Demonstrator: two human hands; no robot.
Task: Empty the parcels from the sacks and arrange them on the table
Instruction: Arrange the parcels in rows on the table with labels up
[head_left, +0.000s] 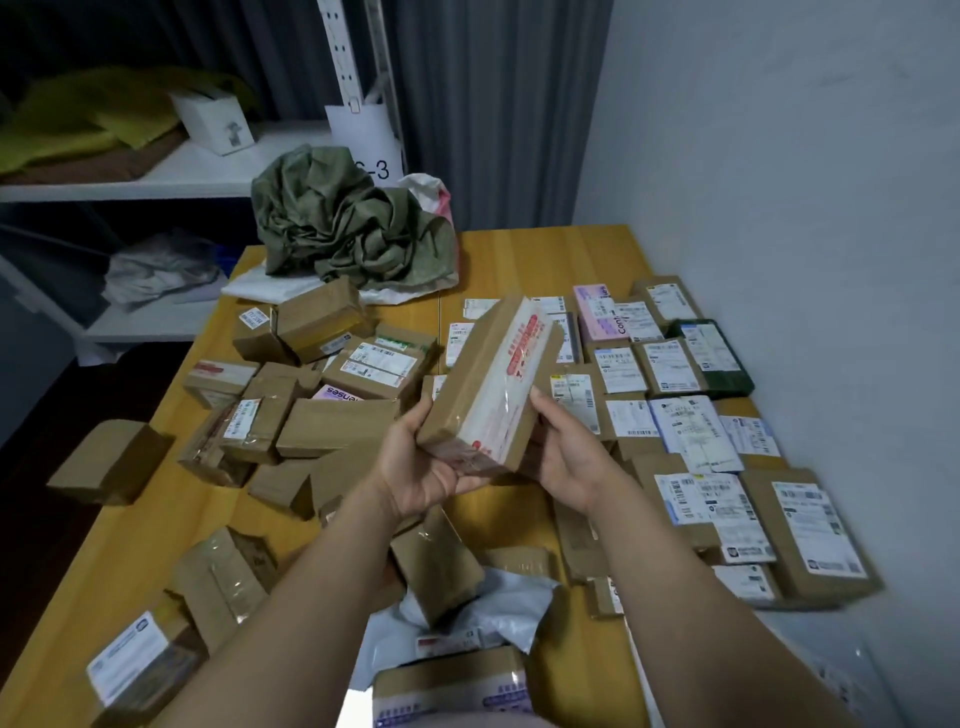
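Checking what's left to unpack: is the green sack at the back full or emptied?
Looks emptied: the green sack lies crumpled and collapsed on the table; its inside isn't visible.

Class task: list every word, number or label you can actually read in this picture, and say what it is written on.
"-3": white paper sign on the shelf post; a character before it is hidden.
"enses", upside down: pink box in the pile.
"cont": pink box, rest cut off.
Shipping labels and the held parcel's red print: too blurred.
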